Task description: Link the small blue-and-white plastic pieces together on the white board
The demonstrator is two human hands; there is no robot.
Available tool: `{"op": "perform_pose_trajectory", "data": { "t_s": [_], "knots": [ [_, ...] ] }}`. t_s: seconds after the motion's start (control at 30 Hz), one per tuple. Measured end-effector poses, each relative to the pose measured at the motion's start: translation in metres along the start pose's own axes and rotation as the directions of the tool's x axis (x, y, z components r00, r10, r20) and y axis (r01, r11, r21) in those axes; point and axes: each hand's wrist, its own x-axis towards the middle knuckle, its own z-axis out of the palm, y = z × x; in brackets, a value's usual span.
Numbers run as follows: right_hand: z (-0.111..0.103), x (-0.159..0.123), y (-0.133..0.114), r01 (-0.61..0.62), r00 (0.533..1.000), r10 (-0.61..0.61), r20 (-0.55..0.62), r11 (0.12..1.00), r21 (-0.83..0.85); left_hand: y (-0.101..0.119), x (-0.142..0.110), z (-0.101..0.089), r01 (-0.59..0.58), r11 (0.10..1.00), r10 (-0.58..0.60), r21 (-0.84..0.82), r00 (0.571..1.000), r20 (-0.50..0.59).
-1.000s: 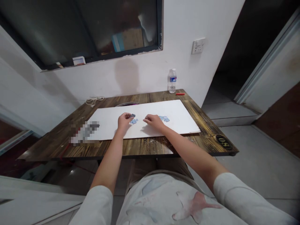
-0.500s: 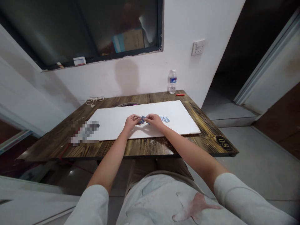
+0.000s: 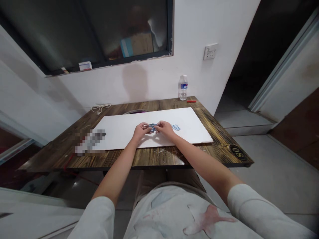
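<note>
Between my fingertips is a small dark piece with blue edges (image 3: 153, 127), its exact kind too small to make out. My left hand (image 3: 140, 131) pinches it from the left and my right hand (image 3: 164, 128) from the right, both just above a white board (image 3: 119, 131). Beyond my right hand, several small blue-and-white slotted pieces (image 3: 176, 127) lie on the board, partly hidden by that hand.
The board lies on a dark wooden table (image 3: 171, 155). A water bottle (image 3: 183, 88) and a red pen-like stick (image 3: 191, 101) are at the back right. A coiled white cord (image 3: 100, 107) lies at the back left. A blurred patch (image 3: 91, 142) covers the board's left end.
The blue-edged piece has turned slightly between my fingers and now looks flatter. Both hands stay in almost the same place, still pinching it.
</note>
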Motion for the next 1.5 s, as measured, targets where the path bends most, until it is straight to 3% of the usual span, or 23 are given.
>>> {"op": "perform_pose_trajectory", "data": {
  "t_s": [0.43,0.7,1.03,1.5],
  "knots": [
    [-0.0002,0.0035,0.0015,-0.053,0.998,0.05,0.036,0.994,0.097,-0.0009,0.0004,0.0008,0.009,1.0,-0.01,-0.024,0.999,-0.03],
    [-0.001,0.0076,0.0072,-0.057,0.998,0.056,0.014,0.992,0.108,0.0013,0.0042,-0.0018,0.026,0.996,-0.042,-0.088,0.98,-0.192],
    [-0.0022,0.0065,0.009,-0.062,0.998,0.062,0.004,0.997,0.046,0.003,-0.0024,0.0011,-0.004,1.0,0.003,-0.014,1.0,-0.024],
    [-0.0029,0.0077,0.0042,-0.09,0.996,0.088,0.02,0.981,0.171,-0.0001,0.003,-0.0036,0.0,1.0,-0.003,-0.029,0.995,-0.104]
  ]
}}
